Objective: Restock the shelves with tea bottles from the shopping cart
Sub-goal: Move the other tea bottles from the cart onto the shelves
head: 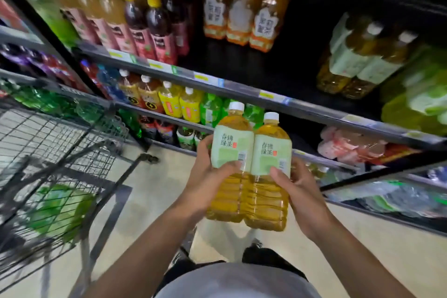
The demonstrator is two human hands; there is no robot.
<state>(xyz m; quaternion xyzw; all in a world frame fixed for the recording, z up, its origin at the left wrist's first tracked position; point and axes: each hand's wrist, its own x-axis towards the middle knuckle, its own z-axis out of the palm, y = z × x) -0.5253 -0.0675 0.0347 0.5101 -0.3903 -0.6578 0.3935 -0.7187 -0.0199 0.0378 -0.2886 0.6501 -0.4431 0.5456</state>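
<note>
Tea bottles (pixel 249 164): two, amber, white caps, green labels | left hand (pixel 205 181) grips one | right hand (pixel 302 191) grips other

Evenly lit centre sharp; edges motion-blurred, wide-angle warped, shelf recesses dark.

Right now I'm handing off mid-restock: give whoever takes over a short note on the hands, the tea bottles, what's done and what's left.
Left hand grips the left green tea bottle; right hand grips the right green tea bottle. The two are held side by side, upright, touching, in front of the shelves, not yet placed.
Matching pale-green-label bottles already stand on the upper shelf to the right, with a dark gap beside them.
The shopping cart is on the left; something green lies in it, too blurred to identify.
Left to do: shelve this pair, probably in that gap, then check the cart.
</note>
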